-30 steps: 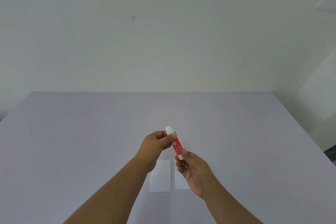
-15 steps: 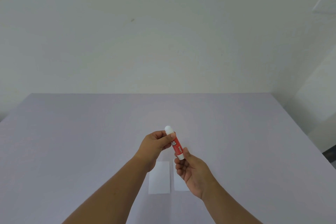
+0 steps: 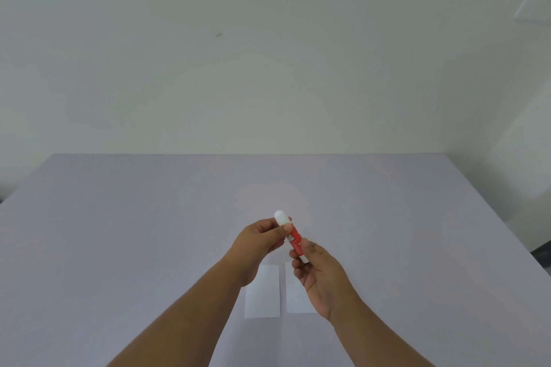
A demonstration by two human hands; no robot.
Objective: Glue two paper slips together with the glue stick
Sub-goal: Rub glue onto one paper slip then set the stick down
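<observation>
The left hand pinches the white cap while the right hand grips the lower barrel of the glue stick, held aloft between them. It looks light, rigid and smooth, so a firm hold on the barrel seems wise. Two paper slips lie flat on the table just beneath the wrists.

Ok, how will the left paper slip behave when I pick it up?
The left paper slip lies flat and thin on the table, so it is probably floppy, very light, and hard to lift by an edge; pushed, it may simply slide.

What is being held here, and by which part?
The glue stick: left hand pinches its white cap, right hand grips the base end.
</observation>
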